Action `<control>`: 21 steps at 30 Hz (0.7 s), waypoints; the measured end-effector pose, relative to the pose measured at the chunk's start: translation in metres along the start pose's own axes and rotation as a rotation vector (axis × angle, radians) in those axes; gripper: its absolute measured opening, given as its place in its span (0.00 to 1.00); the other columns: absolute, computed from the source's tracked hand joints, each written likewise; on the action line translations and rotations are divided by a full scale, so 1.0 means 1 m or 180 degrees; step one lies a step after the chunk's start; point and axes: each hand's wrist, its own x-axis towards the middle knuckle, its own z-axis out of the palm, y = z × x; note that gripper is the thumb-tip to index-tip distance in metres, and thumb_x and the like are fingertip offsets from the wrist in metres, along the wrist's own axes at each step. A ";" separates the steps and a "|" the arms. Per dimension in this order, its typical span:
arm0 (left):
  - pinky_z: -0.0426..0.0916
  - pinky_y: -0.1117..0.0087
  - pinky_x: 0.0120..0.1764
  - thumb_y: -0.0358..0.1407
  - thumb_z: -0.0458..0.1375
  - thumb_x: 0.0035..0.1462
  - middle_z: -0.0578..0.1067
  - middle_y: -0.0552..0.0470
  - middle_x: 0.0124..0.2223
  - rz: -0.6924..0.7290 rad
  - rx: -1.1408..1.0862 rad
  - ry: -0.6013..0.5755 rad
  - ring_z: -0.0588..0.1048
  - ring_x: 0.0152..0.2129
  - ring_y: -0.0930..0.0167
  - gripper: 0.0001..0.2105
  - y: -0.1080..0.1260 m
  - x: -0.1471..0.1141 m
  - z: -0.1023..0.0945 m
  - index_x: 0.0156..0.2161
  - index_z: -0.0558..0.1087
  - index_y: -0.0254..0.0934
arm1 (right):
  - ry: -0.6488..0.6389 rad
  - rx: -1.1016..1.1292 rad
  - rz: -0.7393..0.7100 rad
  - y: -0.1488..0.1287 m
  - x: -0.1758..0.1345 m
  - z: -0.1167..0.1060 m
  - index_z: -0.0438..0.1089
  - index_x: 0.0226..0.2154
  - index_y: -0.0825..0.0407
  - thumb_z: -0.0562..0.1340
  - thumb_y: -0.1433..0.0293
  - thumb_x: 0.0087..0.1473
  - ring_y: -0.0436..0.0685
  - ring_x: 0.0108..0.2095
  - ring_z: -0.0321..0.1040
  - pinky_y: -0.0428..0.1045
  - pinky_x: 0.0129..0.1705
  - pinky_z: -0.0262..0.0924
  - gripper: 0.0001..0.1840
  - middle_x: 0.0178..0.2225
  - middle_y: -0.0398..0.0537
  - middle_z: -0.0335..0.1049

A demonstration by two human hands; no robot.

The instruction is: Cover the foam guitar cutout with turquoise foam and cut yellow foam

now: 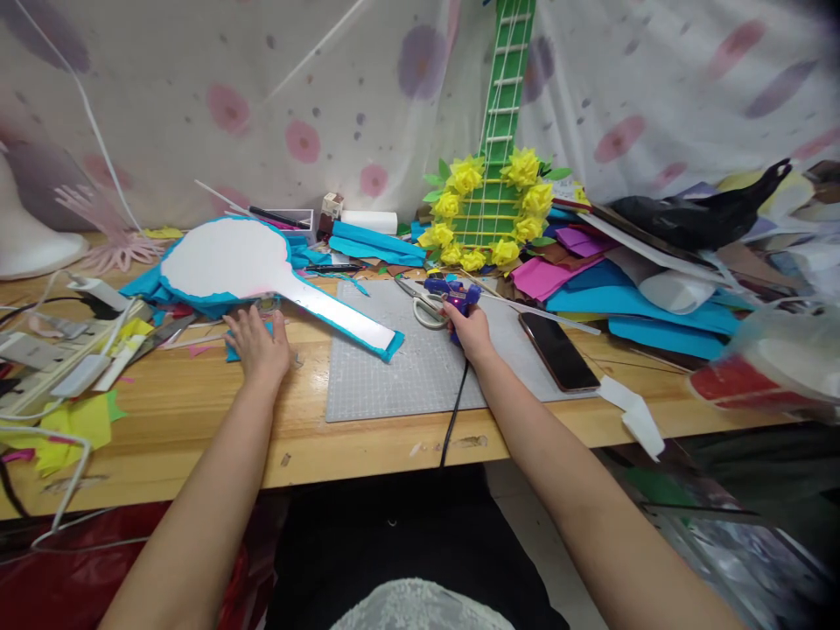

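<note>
My right hand (471, 331) is closed around a blue hot glue gun (460, 297) above the grey cutting mat (407, 385); a black cord runs from it over the table's front edge. Scissors (426, 308) lie just left of the glue gun. Fingers spread, my left hand (258, 344) rests palm down on the wooden table by a scrap of blue paper. Beyond it lies a white guitar-shaped cutout (223, 258) with blue paper along its edges, its neck reaching over the mat.
A green paper guitar with yellow flowers (489, 206) stands at the back. Right of my hand lies a phone (559, 350). Coloured paper sheets (636, 289) and a plastic-covered red container (754, 367) fill the right side. Power strips and cables (59, 367) crowd the left.
</note>
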 end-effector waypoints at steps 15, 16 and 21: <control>0.38 0.47 0.62 0.43 0.44 0.61 0.56 0.33 0.64 0.0169 0.0008 0.0184 0.46 0.64 0.54 0.25 0.002 -0.002 0.001 0.57 0.63 0.29 | 0.0146 0.0488 0.0046 -0.002 0.000 0.002 0.69 0.36 0.56 0.64 0.58 0.41 0.48 0.19 0.65 0.50 0.30 0.69 0.22 0.27 0.46 0.73; 0.38 0.47 0.62 0.43 0.44 0.61 0.57 0.33 0.64 0.0167 0.0001 0.0196 0.46 0.64 0.54 0.24 0.001 -0.002 0.001 0.56 0.63 0.29 | 0.0146 0.0483 0.0046 -0.002 0.000 0.002 0.69 0.36 0.56 0.64 0.58 0.41 0.48 0.19 0.65 0.50 0.31 0.69 0.22 0.27 0.45 0.73; 0.39 0.46 0.62 0.43 0.44 0.61 0.57 0.34 0.64 0.0164 -0.0019 0.0189 0.46 0.64 0.56 0.23 0.000 -0.001 0.003 0.55 0.63 0.31 | 0.0147 0.0350 0.0051 0.001 0.001 0.002 0.69 0.37 0.56 0.64 0.57 0.42 0.48 0.20 0.65 0.49 0.31 0.68 0.23 0.28 0.46 0.74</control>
